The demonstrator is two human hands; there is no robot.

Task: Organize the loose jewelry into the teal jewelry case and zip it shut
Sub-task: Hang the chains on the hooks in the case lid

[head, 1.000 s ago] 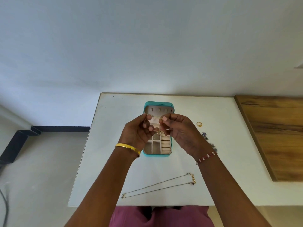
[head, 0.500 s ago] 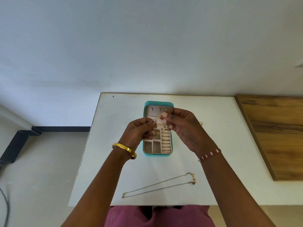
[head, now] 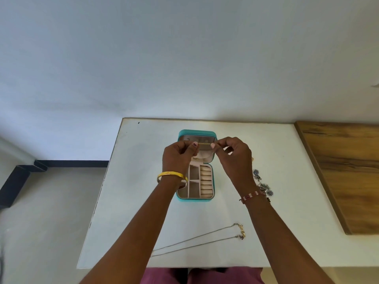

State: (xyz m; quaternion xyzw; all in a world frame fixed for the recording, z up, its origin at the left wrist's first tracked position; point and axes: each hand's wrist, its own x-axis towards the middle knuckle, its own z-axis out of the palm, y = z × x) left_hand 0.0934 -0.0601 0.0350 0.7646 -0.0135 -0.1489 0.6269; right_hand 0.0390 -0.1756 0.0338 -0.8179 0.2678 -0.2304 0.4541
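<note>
Both hands pinch a thin gold chain (head: 204, 144) taut above the open teal jewelry case (head: 196, 168) — left hand (head: 178, 158), right hand (head: 233, 158). Nearby on the worktop (head: 127, 201): silver earrings (head: 263, 184), a long necklace (head: 200, 239).

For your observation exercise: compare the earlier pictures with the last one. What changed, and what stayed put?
Both hands rose toward the case's lid; the left hand and right hand now pinch a thin gold chain stretched level between them. The teal case, long necklace and silver earrings stayed put.
</note>
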